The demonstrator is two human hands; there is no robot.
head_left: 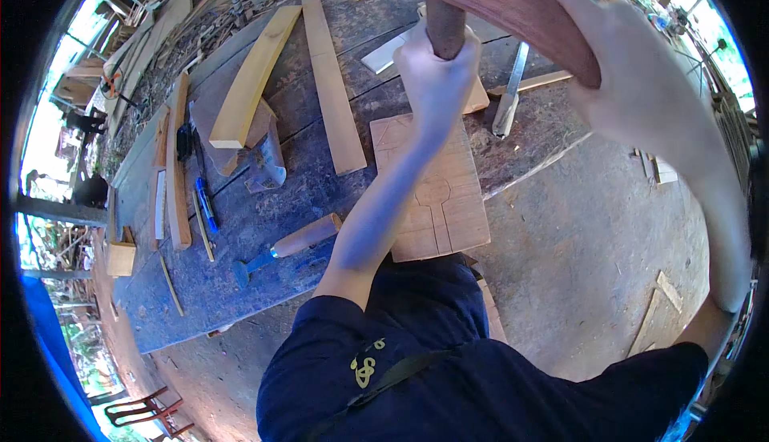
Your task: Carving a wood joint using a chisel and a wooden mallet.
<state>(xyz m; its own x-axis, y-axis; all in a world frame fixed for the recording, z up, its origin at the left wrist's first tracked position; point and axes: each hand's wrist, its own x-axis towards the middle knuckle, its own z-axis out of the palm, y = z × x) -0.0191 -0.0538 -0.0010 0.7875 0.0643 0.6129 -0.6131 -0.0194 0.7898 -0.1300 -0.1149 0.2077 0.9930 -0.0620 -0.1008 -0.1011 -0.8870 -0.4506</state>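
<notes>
My left hand (pixel 439 64) is wrapped round a thick, round wooden tool handle (pixel 445 27). Whatever is at the handle's lower end is hidden behind the hand. Above it, a long reddish-brown wooden bar (pixel 513 6) runs across the top of the view, its near end beside my right hand (pixel 617 78). That hand is blurred but looks closed on the bar. The bar overlaps the handle's top; whether they touch I cannot tell. Below my left forearm lies a flat wooden board (pixel 456 210) with an outline drawn on it. Part of a wooden block (pixel 478 99) shows beyond it.
On the dark worktable (pixel 312 194) lie a chisel-like tool (pixel 304 238), a blue pen (pixel 206 204), a yellowish bar (pixel 255 82), a long plank (pixel 332 94) and a curved metal blade (pixel 270 166). A narrow metal tool (pixel 510 98) rests right of the block. A chair (pixel 148 411) stands lower left.
</notes>
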